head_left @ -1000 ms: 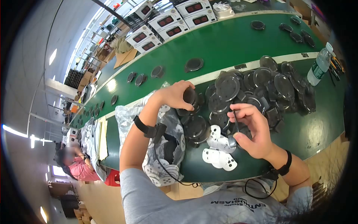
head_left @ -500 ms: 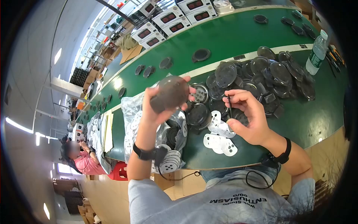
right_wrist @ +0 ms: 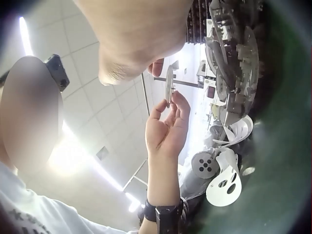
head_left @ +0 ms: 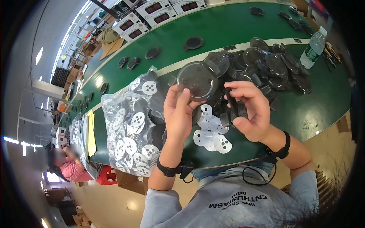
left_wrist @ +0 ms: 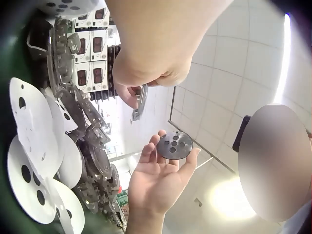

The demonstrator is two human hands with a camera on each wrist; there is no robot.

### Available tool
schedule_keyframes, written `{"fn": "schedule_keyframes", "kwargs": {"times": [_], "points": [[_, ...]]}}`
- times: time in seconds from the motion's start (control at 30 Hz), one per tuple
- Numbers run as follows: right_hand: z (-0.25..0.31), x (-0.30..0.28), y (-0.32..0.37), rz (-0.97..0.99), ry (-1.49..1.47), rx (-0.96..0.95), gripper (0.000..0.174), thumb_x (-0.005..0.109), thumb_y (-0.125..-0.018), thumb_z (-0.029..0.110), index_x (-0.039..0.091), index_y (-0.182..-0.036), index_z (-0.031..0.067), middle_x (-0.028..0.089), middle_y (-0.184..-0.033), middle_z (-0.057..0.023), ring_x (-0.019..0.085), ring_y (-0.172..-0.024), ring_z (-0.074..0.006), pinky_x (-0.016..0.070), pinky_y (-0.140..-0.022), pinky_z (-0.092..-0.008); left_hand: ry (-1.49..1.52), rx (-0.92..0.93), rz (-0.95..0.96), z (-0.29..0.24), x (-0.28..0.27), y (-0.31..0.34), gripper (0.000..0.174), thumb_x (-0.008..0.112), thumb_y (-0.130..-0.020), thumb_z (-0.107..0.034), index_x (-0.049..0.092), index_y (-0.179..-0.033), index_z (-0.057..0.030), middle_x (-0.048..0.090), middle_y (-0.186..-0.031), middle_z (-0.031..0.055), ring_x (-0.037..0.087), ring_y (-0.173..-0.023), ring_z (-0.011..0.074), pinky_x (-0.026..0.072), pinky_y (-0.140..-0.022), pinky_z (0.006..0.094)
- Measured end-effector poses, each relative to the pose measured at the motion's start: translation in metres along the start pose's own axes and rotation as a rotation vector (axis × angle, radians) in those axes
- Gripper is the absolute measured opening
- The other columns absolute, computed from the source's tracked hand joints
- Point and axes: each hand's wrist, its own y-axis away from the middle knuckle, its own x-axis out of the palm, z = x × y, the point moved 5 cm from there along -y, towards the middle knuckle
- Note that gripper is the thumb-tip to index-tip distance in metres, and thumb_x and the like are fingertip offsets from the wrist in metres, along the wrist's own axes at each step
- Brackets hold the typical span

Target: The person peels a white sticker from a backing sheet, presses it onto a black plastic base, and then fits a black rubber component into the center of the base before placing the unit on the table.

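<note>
My left hand [head_left: 178, 119] pinches a round, see-through dark plastic piece [head_left: 197, 80] by its lower edge, raised above the table. To its right my right hand [head_left: 250, 112] grips a dark disc [head_left: 231, 103], edge-on in the head view; the left wrist view shows holes in this disc [left_wrist: 174, 146]. The two pieces are apart. White cards with dark holes [head_left: 213, 140] lie below the hands. Behind is a pile of similar dark round pieces [head_left: 266, 62]. In the right wrist view, the left hand [right_wrist: 167, 134] holds its piece [right_wrist: 169, 83] upright.
A plastic bag of white discs [head_left: 129, 133] lies left of the hands. A water bottle [head_left: 314, 48] stands at the right, beside the pile. Spaced-out dark pieces [head_left: 194, 43] sit on the green surface behind, with stacked boxes [head_left: 156, 11] beyond. Another person [head_left: 72, 169] sits at far left.
My left hand has picked up a round piece from beside the pile and brought it right, towards the right hand. The right hand's disc has turned slightly.
</note>
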Motion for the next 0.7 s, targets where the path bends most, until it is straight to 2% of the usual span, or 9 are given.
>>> {"fn": "schedule_keyframes", "kwargs": {"times": [0.03,0.13,0.17,0.27,0.3,0.4,0.5,0.6,0.7], "points": [[-0.001,0.002,0.001,0.002,0.019,0.022,0.052,0.080,-0.085,0.028,0.058,-0.121,-0.0018,0.057,-0.132,-0.0176,0.057,-0.105,-0.0166,0.0482,-0.088,-0.0274,-0.013,-0.029,-0.004,0.003,0.002,0.000,0.024,0.052,-0.099,0.002,0.046,-0.122,0.0003,0.064,-0.118,0.0165,0.068,-0.105,0.0243,0.0599,-0.088,0.0422],[-0.006,0.002,-0.002,0.011,0.068,0.055,0.051,0.081,-0.085,0.027,0.060,-0.121,-0.0017,0.059,-0.132,-0.0187,0.060,-0.108,-0.0191,0.0497,-0.089,-0.0284,-0.088,0.013,0.057,0.003,0.012,0.005,0.040,0.054,-0.093,0.010,0.040,-0.128,0.0000,0.063,-0.121,0.0184,0.066,-0.109,0.0243,0.0579,-0.093,0.0409],[-0.008,0.002,-0.003,0.016,0.072,0.058,0.050,0.080,-0.085,0.027,0.059,-0.121,-0.0019,0.059,-0.132,-0.0188,0.060,-0.109,-0.0193,0.0497,-0.090,-0.0287,-0.152,0.052,0.075,0.006,0.009,0.006,0.049,0.059,-0.088,0.011,0.040,-0.131,-0.0013,0.060,-0.125,0.0168,0.065,-0.112,0.0256,0.0585,-0.094,0.0425],[-0.014,0.003,-0.003,0.038,0.069,0.107,0.050,0.079,-0.087,0.025,0.059,-0.124,-0.0021,0.058,-0.133,-0.0184,0.060,-0.113,-0.0194,0.0495,-0.092,-0.0294,-0.192,0.094,0.084,0.003,0.017,0.012,0.060,0.062,-0.084,0.010,0.037,-0.138,-0.0009,0.056,-0.131,0.0166,0.059,-0.120,0.0254,0.0541,-0.101,0.0431],[-0.015,0.003,-0.003,0.047,0.063,0.127,0.050,0.079,-0.087,0.025,0.058,-0.124,-0.0021,0.058,-0.133,-0.0182,0.060,-0.114,-0.0194,0.0495,-0.092,-0.0297,-0.215,0.104,0.112,0.006,0.015,0.013,0.070,0.061,-0.082,0.009,0.032,-0.146,-0.0001,0.052,-0.136,0.0162,0.055,-0.126,0.0258,0.0505,-0.106,0.0430],[-0.017,0.005,-0.001,0.062,0.050,0.140,0.051,0.078,-0.087,0.024,0.057,-0.126,-0.0022,0.058,-0.134,-0.0182,0.060,-0.113,-0.0187,0.0493,-0.093,-0.0297,-0.157,0.104,0.161,0.013,0.011,0.012,0.071,0.057,-0.084,0.013,0.030,-0.149,-0.0012,0.051,-0.138,0.0187,0.056,-0.126,0.0254,0.0513,-0.103,0.0392],[-0.016,0.005,0.000,0.081,0.057,0.171,0.051,0.077,-0.088,0.024,0.056,-0.126,-0.0027,0.057,-0.134,-0.0191,0.059,-0.114,-0.0192,0.0488,-0.093,-0.0295,0.101,-0.094,0.114,0.018,0.010,0.013,0.070,0.056,-0.085,0.013,0.032,-0.149,-0.0010,0.050,-0.140,0.0179,0.056,-0.126,0.0254,0.0509,-0.103,0.0389],[-0.014,0.007,-0.001,0.072,0.003,0.173,0.050,0.076,-0.087,0.023,0.056,-0.126,-0.0029,0.057,-0.134,-0.0205,0.059,-0.114,-0.0201,0.0481,-0.094,-0.0301,0.129,-0.170,0.055,0.016,0.011,0.016,0.065,0.054,-0.088,0.012,0.033,-0.148,-0.0010,0.054,-0.137,0.0165,0.058,-0.124,0.0239,0.0513,-0.101,0.0368],[-0.016,0.003,-0.001,0.073,0.020,0.131,0.051,0.076,-0.087,0.023,0.056,-0.125,-0.0020,0.056,-0.134,-0.0210,0.059,-0.114,-0.0218,0.0489,-0.094,-0.0329,-0.063,-0.014,0.055,0.026,-0.002,0.013,0.054,0.056,-0.092,0.007,0.041,-0.143,0.0007,0.061,-0.127,0.0127,0.061,-0.116,0.0198,0.0522,-0.095,0.0327]]}}
